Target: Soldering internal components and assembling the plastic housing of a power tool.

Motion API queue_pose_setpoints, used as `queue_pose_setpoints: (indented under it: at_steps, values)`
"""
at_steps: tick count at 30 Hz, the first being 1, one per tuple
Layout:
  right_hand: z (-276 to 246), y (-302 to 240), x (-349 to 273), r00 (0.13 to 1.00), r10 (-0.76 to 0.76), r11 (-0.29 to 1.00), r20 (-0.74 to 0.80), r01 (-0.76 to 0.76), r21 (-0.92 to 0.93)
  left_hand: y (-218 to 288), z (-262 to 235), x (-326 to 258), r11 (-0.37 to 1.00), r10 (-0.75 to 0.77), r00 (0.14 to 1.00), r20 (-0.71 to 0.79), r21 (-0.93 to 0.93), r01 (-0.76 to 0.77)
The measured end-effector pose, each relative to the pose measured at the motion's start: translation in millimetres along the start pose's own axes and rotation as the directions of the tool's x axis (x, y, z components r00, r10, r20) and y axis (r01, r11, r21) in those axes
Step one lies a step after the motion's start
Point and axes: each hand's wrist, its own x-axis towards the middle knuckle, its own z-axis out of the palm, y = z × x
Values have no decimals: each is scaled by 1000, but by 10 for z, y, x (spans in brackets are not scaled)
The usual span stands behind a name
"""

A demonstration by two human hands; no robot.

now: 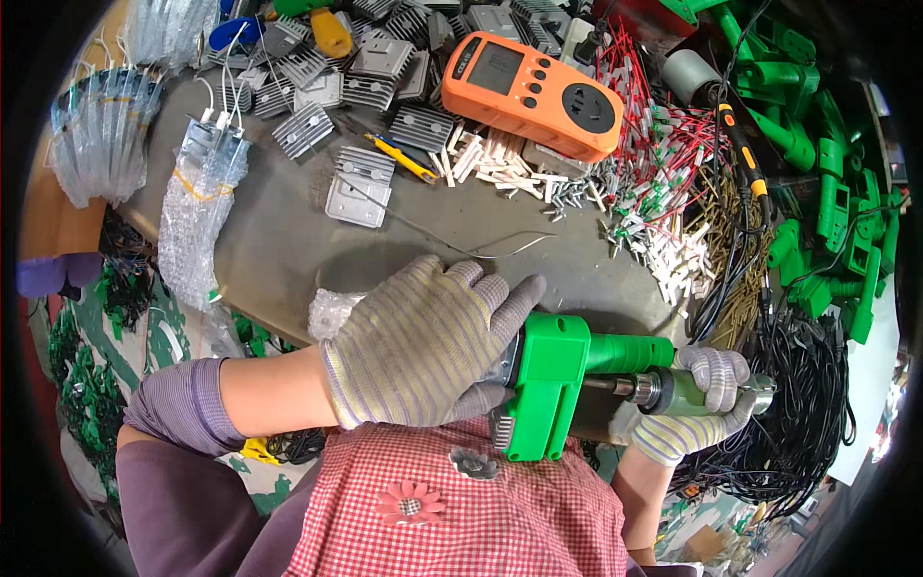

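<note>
My left hand [423, 341], in a striped grey-and-yellow work glove, is closed on a green plastic tool housing [546, 389] with a green handle, held over my lap at the table's near edge. The metal fins at its lower left are partly in view. Wrapped round a power screwdriver [663, 392] is my gloved right hand [710, 385]. The screwdriver lies level and its bit points left, reaching the housing beside the handle. Whether the tip sits in a screw is hidden.
An orange socket meter [534, 94] stands among finned metal blocks [361, 188], white sticks [490, 154] and red-wired parts [663, 135]. Bubble-wrapped pieces [197, 221] lie left. A soldering iron [742, 159], green housings [832, 207] and black cables [788, 413] crowd the right.
</note>
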Motion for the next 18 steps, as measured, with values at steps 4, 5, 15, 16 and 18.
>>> queue_pose_setpoints:
  at_steps: [4, 5, 15, 16, 18]
  values:
    - [-14, -19, -37, 1000, -14, 1000, -9, 14, 3, 14, 10, -1, 1000, 5, 1000, -9, -6, -5]
    - [-1, -13, -41, 1000, -19, 1000, -23, 19, 0, 12, 16, -4, 1000, 6, 1000, -13, -13, -6]
    - [16, 23, -27, 999, -20, 999, 30, 19, 33, 3, 13, 3, 999, 18, 999, -39, -37, -20]
    - [21, 22, -29, 999, -19, 999, 29, 18, 33, 1, 15, 0, 999, 16, 999, -39, -37, -18]
    - [26, 14, -42, 1000, -29, 1000, -1, 29, 7, 3, 19, -5, 999, 10, 1000, -20, -50, -11]
